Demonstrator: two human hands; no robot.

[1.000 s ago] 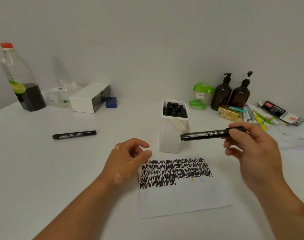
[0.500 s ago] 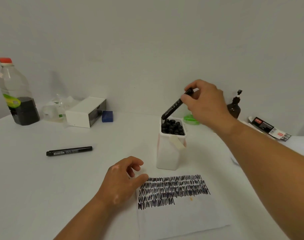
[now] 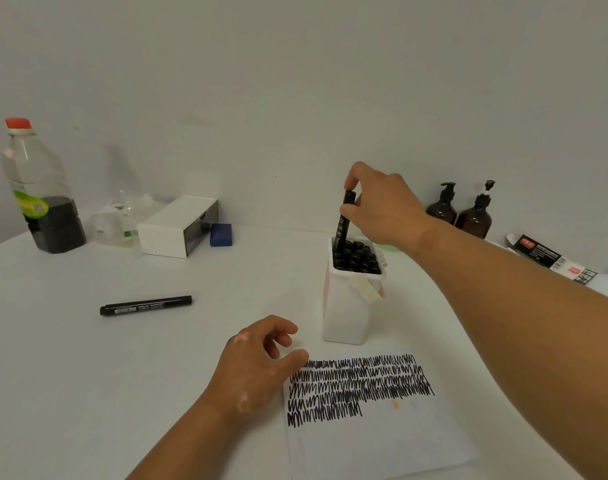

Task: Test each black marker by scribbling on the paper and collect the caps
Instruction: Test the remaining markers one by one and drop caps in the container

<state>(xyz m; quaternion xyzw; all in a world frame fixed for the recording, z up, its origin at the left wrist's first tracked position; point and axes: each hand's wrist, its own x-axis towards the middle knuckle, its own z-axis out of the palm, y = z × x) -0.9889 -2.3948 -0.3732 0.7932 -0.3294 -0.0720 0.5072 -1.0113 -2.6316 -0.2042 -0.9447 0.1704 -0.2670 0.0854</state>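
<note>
The lower end of the upright marker (image 3: 344,220) in the right hand (image 3: 382,206) is hidden inside the white container (image 3: 345,306). The print on the lying marker (image 3: 146,305) is too small to read. The picture's bottom edge cuts off 1 corner of the paper (image 3: 382,441).

1. A clear bottle (image 3: 36,188) with a red cap and dark liquid stands at the bench's (image 3: 88,375) far left.
2. A white box (image 3: 172,230) lies with a blue block (image 3: 221,234) just beside it.
3. A brown pump bottle (image 3: 441,210) stands beside a second pump bottle (image 3: 475,221).
4. A black-and-red packet (image 3: 544,252) lies far right.
</note>
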